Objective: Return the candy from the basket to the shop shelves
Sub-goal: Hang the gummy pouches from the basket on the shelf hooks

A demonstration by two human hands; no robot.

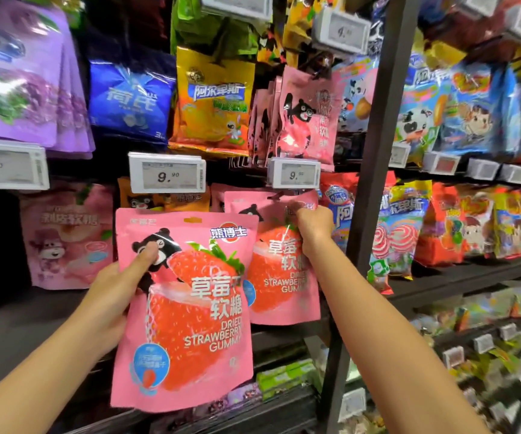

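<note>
My left hand point(108, 296) grips a pink dried strawberry gummy bag point(190, 311) by its left edge, thumb on the front, held upright in front of the shelves. To its right a second identical pink strawberry gummy bag point(278, 270) hangs under a price tag point(293, 173) reading 9.90. My right hand point(310, 225) pinches that bag's top right corner at the hook. The basket is out of view.
Hanging candy bags fill the rack: purple bags point(24, 76) top left, a blue bag point(130, 98), a yellow bag point(213, 101), pink bear bags point(306, 117). A dark metal upright post point(375, 183) stands right of my right hand. Lower shelves point(472, 339) hold small packs.
</note>
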